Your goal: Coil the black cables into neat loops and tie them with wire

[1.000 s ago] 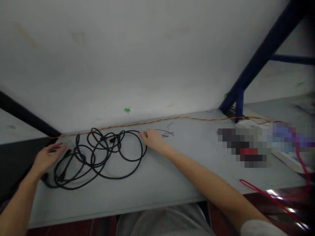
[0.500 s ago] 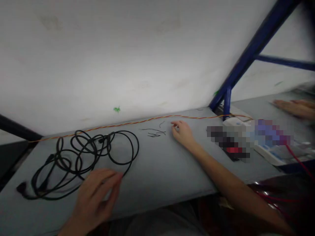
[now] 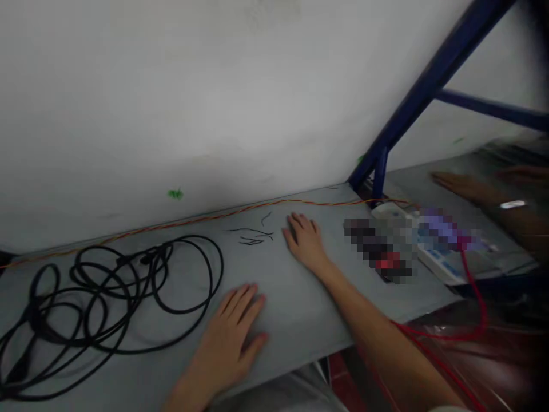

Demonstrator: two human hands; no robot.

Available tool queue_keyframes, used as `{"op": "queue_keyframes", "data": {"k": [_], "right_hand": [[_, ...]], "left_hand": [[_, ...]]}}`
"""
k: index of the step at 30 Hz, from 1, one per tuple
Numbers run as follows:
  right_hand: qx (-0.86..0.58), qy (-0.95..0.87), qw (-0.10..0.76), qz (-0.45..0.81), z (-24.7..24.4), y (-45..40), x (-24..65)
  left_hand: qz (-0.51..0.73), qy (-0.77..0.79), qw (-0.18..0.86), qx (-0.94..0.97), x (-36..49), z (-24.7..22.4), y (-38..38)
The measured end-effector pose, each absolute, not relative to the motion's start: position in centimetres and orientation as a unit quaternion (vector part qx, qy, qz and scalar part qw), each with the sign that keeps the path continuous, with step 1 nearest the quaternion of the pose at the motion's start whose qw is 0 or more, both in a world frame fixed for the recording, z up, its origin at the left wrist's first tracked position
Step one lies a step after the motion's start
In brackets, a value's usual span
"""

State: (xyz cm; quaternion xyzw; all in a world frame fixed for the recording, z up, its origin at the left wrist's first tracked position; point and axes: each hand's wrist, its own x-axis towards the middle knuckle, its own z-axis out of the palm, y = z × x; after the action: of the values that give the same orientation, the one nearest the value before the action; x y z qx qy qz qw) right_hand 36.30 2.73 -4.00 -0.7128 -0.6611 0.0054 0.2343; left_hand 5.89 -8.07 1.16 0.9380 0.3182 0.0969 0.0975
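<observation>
Far left: the black cable lies in loose, overlapping loops on the bench, its left end now cut off by the frame edge because my view has swung to the right. Along the back, a twisted red-and-yellow wire runs beside the wall. Next, my left hand, which a second ago was at the cable's far left end, has crossed to the near side of the rightmost loop; it is palm down, fingers extended, with no object seen in its grasp. Beyond it lie several thin dark strands, unheld. My right hand has left the cable's right edge, where it was a second ago, and is now just right of the strands, palm down, fingers spread, likewise seen holding nothing. Whether either palm presses on the bench I cannot tell. Further right: a pixelated dark item, not identifiable, then a white-and-blue unit, and past it another person's hand. Finding: the cable is out of my hands, its loops still untied; in my judgement, handling has paused and attention has shifted rightward.
</observation>
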Motion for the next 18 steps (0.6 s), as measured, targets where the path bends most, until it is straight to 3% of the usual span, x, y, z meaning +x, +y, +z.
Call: {"op": "queue_keyframes", "data": {"k": [11,18], "right_hand": [[-0.713,-0.652,0.259,0.015,-4.2,2.5,35.7],[-0.684,-0.616,0.387,0.053,-1.3,2.0,34.3]], "left_hand": [[0.112,0.343,0.137,0.922,6.3,1.9,-7.8],[0.323,0.318,0.006,0.891,2.8,4.3,-12.1]]}}
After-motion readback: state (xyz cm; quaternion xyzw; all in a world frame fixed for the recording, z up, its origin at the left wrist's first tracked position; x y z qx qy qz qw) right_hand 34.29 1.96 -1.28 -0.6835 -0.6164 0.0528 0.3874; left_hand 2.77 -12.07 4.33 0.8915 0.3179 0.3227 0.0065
